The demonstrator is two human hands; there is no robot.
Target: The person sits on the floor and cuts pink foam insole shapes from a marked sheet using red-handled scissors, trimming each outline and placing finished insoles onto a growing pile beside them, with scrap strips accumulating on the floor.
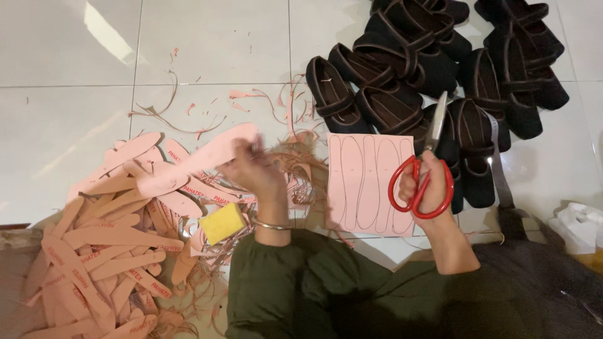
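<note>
Meanwhile, pink insole (207, 156) in left hand (254, 171), red-handled scissors (424, 171) in right hand (428, 188).

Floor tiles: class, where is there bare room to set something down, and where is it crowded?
Free: floor at upper left, above the insoles; a strip right of the shoes. Crowded: between both hands, with the sheet and scraps.

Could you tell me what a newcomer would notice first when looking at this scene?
Probably the red-handled scissors gripped in the right hand, blades pointing up toward the heap of black shoes at top right. Next, the big pile of pink insole cut-outs on the floor at left, where the left hand holds one blurred pink insole. A pink sheet with traced outlines lies between the hands.
</note>
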